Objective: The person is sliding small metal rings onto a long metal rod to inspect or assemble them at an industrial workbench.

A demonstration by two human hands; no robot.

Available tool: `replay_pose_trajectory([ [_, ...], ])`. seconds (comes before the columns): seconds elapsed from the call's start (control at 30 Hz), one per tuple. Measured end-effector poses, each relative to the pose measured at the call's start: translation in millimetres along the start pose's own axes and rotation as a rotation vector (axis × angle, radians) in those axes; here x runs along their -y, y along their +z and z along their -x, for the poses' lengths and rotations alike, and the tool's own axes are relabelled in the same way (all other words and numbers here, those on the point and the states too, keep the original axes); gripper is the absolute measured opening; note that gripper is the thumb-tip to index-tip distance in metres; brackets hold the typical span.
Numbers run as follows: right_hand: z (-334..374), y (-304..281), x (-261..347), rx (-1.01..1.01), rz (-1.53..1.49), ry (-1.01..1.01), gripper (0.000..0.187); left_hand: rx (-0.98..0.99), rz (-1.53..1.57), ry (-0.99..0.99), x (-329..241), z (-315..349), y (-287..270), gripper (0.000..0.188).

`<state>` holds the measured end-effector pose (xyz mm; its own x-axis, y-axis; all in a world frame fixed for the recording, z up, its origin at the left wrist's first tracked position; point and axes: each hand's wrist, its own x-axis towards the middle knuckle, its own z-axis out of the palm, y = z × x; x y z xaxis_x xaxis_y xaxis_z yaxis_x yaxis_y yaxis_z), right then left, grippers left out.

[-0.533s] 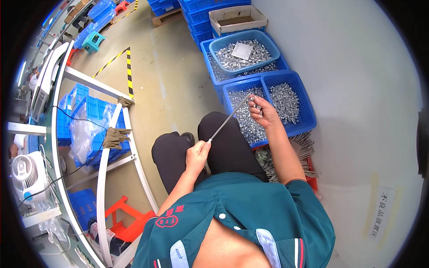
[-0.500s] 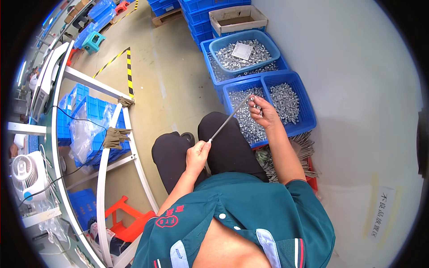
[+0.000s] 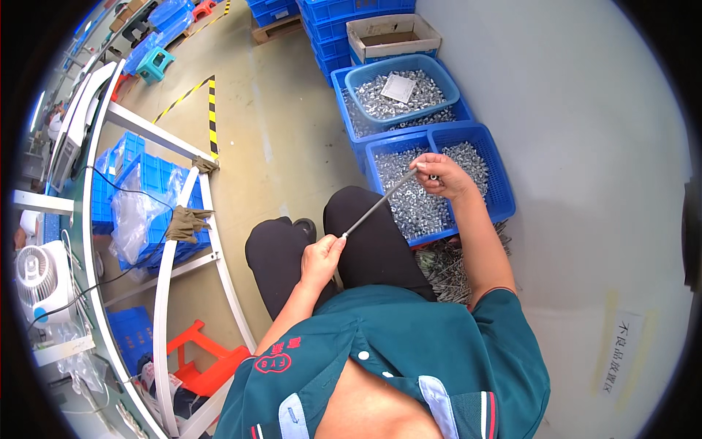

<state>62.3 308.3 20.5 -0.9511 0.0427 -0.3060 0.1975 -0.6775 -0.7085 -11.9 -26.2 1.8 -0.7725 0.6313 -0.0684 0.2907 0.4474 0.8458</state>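
A long thin metal rod (image 3: 380, 203) slants across above my thighs, its far end up and to the right. My left hand (image 3: 322, 257) pinches its near end, where a small bright fitting (image 3: 344, 235) shows at the fingertips. The far end is in my right hand (image 3: 444, 175), between thumb and forefinger. A small silvery nut-like piece (image 3: 433, 177) shows under the curled fingers of that hand. Below the right hand stands a blue divided crate (image 3: 504, 197) with many small silvery metal pieces (image 3: 418, 212) in both compartments.
Farther back, a light-blue tub (image 3: 352, 80) of similar pieces carries a white paper (image 3: 398, 88). Loose metal rods (image 3: 444, 272) lie beneath my right forearm. A wall (image 3: 578, 190) borders the right side; a white-framed bench (image 3: 167, 307) and red stool (image 3: 212, 369) stand left.
My right hand has shifted slightly right and turned, its fingers now closed around the rod's far end. My left hand has barely moved.
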Motion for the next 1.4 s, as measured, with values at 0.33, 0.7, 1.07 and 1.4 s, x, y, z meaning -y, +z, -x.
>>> replay_pose_trajectory([
  [0.33, -5, 31, 47, -0.125, 0.634, 0.208, 0.011, -0.075, -0.128, 0.087, -6, 1, -9, 0.033],
  [0.7, 2, 43, 40, -0.157, 0.567, 0.093, 0.012, -0.150, -0.225, 0.210, -15, -12, -18, 0.034],
  [1.07, -8, 17, 9, 0.084, -0.229, -0.012, 0.036, -0.053, 0.166, 0.069, 4, -17, -7, 0.036],
  [1.4, -1, 44, 18, 0.003, -0.086, -0.140, 0.021, -0.016, 0.417, 0.080, 13, -19, 2, 0.034],
])
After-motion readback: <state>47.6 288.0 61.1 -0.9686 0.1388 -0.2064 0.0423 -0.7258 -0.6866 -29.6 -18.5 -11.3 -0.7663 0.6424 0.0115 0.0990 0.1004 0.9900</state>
